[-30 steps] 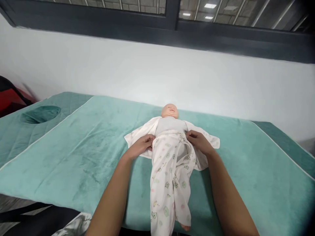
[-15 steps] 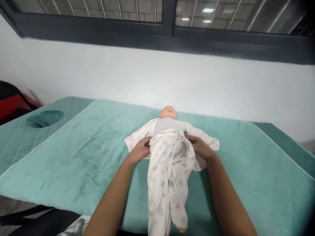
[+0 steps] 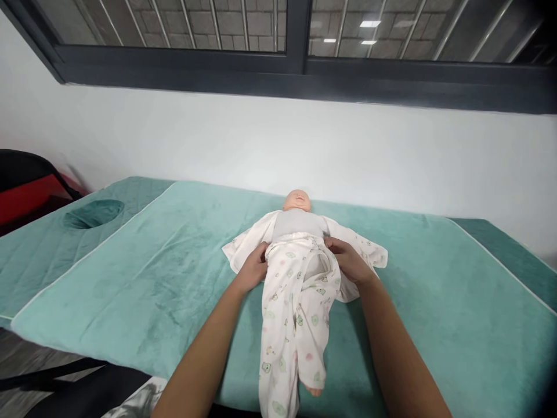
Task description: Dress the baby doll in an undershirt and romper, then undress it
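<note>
A baby doll (image 3: 297, 201) lies on its back on a green padded bed, its head toward the wall. It wears white patterned pants (image 3: 287, 313) pulled up to the waist, and an opened white jacket (image 3: 359, 244) spreads out under its arms. The torso (image 3: 300, 223) is pale grey. At the left side of the waistband, my left hand (image 3: 256, 267) is closed with its fingertips on the pants' edge. Opposite it, my right hand (image 3: 348, 258) pinches the waistband at the right side. One foot (image 3: 314, 391) pokes out of the right pant leg.
The green bed (image 3: 165, 278) has a face hole (image 3: 94, 213) at its left end. A white wall (image 3: 261, 145) and a dark window frame (image 3: 297, 81) stand behind it. A red and black object (image 3: 35, 191) is at the far left, and a black item (image 3: 96, 389) lies below the near edge.
The view has tilted up slightly. Both hands stay at the sides of the doll's waist, with only small shifts of the fingers. The pant legs sit slightly farther left.
</note>
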{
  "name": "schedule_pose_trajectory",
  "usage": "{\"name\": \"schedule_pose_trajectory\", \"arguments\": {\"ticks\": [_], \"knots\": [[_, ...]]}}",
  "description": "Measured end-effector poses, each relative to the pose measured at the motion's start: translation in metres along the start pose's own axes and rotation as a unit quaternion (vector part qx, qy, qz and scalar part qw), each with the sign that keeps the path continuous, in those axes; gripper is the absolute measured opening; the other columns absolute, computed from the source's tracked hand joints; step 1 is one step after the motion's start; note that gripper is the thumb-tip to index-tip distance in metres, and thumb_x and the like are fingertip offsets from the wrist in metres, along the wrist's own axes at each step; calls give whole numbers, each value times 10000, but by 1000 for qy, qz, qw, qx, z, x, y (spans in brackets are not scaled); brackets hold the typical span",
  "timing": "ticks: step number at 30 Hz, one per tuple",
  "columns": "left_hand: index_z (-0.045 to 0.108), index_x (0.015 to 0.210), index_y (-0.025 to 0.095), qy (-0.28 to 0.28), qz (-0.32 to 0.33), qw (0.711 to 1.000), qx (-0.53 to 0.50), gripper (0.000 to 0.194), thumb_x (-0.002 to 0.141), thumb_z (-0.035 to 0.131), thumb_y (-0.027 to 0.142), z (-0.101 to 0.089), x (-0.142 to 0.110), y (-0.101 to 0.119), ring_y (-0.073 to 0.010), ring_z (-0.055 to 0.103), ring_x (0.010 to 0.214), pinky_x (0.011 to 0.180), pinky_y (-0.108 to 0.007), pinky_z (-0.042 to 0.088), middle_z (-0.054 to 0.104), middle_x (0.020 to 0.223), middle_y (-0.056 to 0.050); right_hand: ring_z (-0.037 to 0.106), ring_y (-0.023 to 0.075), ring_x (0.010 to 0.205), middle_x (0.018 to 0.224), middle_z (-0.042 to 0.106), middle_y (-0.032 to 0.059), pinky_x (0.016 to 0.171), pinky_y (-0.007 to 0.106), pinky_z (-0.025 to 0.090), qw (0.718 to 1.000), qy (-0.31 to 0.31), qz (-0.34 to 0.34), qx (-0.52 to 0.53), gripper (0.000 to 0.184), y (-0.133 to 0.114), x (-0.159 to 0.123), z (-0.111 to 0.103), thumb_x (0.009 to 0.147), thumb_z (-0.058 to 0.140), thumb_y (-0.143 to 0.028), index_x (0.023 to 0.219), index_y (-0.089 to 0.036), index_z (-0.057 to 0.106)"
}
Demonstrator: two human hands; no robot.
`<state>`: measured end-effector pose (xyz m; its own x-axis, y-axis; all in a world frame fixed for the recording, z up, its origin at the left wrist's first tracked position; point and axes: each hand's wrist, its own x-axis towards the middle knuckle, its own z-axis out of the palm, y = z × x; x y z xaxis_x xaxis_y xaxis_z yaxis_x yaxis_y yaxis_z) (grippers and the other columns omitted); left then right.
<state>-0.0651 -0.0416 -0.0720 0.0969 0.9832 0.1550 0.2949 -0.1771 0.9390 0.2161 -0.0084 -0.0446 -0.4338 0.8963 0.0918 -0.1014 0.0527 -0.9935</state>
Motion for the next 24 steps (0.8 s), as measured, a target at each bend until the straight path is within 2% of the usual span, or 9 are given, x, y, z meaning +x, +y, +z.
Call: {"name": "schedule_pose_trajectory", "arguments": {"ticks": [3, 8, 12, 15, 17, 20, 22, 24], "knots": [[462, 749, 204, 22, -9, 1000, -1, 152, 714, 610, 198, 1, 2, 1, -130, 404, 686, 605, -238, 341, 459, 715, 41, 515, 168, 761, 821, 582, 4, 679, 291, 429, 999, 23, -20, -16, 316, 5, 2, -1, 682, 797, -388, 709, -203, 542], [442, 746, 208, 32, -13, 999, -17, 154, 670, 553, 132, 2, 5, 0, -132, 407, 689, 603, -235, 338, 445, 714, 40, 475, 139, 707, 817, 575, -12, 640, 263, 380, 998, 54, -37, -16, 330, 15, 7, 0, 666, 769, -320, 691, -211, 459], [412, 732, 210, 33, 1, 999, -37, 175, 653, 530, 109, 2, 7, -3, -122, 390, 682, 592, -228, 314, 424, 717, 46, 462, 136, 698, 782, 557, -23, 636, 258, 359, 992, 117, -49, -16, 316, 23, 14, 4, 653, 690, -257, 676, -226, 377], [376, 710, 210, 43, 23, 998, -41, 184, 651, 511, 102, 3, 7, -4, -114, 367, 669, 595, -228, 296, 392, 698, 52, 417, 127, 646, 729, 511, -39, 589, 248, 319, 988, 141, -54, -3, 288, 30, 19, 7, 648, 639, -236, 695, -234, 355], [377, 708, 210, 56, 29, 997, -49, 184, 642, 510, 100, 4, 7, -4, -114, 372, 665, 596, -230, 299, 394, 688, 54, 407, 124, 635, 729, 491, -43, 571, 241, 305, 988, 144, -53, 7, 264, 33, 21, 7, 650, 628, -237, 722, -234, 374], [464, 768, 206, 83, 23, 994, -69, 179, 636, 532, 105, 5, 8, -6, -123, 443, 696, 629, -238, 355, 477, 731, 44, 439, 133, 661, 766, 500, -37, 587, 243, 338, 991, 128, -36, 7, 221, 31, 20, 5, 680, 630, -255, 804, -235, 448], [546, 862, 203, 104, 24, 990, -93, 207, 672, 544, 123, 3, 8, -7, -143, 519, 763, 695, -261, 411, 557, 810, 18, 495, 156, 739, 831, 542, -17, 644, 262, 390, 993, 108, -40, -18, 203, 26, 16, 4, 711, 630, -268, 867, -235, 506], [610, 946, 204, 122, 47, 986, -105, 208, 749, 552, 168, 1, 9, -7, -174, 577, 892, 809, -301, 447, 618, 929, -22, 539, 191, 880, 940, 584, 15, 761, 300, 431, 990, 105, -79, -52, 171, 19, 13, 4, 748, 622, -283, 900, -234, 560]]}}
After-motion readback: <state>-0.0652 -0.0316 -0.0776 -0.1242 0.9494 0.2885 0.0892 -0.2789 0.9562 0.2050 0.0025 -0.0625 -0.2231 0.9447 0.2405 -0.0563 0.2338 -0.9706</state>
